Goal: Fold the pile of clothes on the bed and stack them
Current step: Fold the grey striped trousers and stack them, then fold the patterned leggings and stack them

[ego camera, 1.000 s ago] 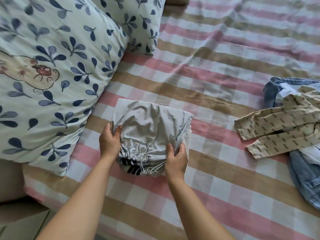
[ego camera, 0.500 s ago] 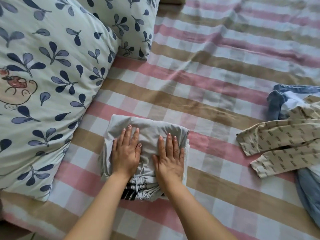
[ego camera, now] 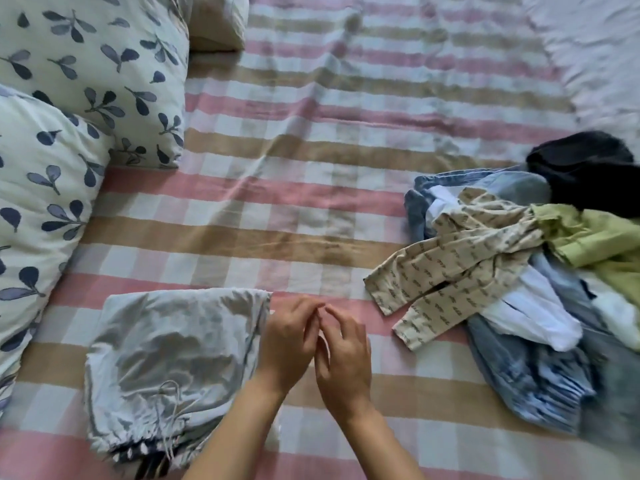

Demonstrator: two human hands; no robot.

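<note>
On pink-and-tan checked bed sheet (ego camera: 311,209) | pile of unfolded clothes (ego camera: 512,362) at right, cream printed top (ego camera: 460,261) with sleeves reaching leftward | folded grey drawstring garment (ego camera: 169,355) at left | between them, right hand (ego camera: 343,355) nearer pile, left hand (ego camera: 289,344) alongside; fingers loosely curled, tips touching, empty

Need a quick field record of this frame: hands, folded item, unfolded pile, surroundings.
left hand: holds nothing, fingers relaxed, beside the folded garment
right hand: holds nothing, fingertips close to the left hand's
folded: light grey drawstring garment, flat on pink-and-tan checked bedsheet
unfolded pile: right side; beige patterned garment, green garment, dark garment, blue denim garment
pillows: leaf-print pillows, left side
</note>
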